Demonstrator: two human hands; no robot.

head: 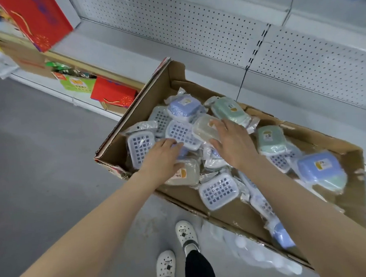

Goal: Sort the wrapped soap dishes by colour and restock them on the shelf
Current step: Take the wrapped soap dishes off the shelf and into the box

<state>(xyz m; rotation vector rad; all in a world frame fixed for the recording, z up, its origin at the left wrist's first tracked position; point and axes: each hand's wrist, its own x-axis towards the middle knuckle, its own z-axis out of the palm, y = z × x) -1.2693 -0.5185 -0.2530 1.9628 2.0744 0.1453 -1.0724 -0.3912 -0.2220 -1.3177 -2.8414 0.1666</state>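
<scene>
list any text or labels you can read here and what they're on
No text here reads clearly.
On the blue soap dish: a sticker, print too blurred.
On the green soap dish: the same, too blurred.
On the green carton on the shelf: lettering too small.

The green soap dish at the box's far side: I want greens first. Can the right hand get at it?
Probably yes: the green soap dish lies uppermost in the box, uncovered, just beyond the right hand.

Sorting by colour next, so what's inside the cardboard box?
The cardboard box holds piled wrapped soap dishes: blue, green, beige. The left hand, right hand and top layer cover whatever lies beneath.
</scene>
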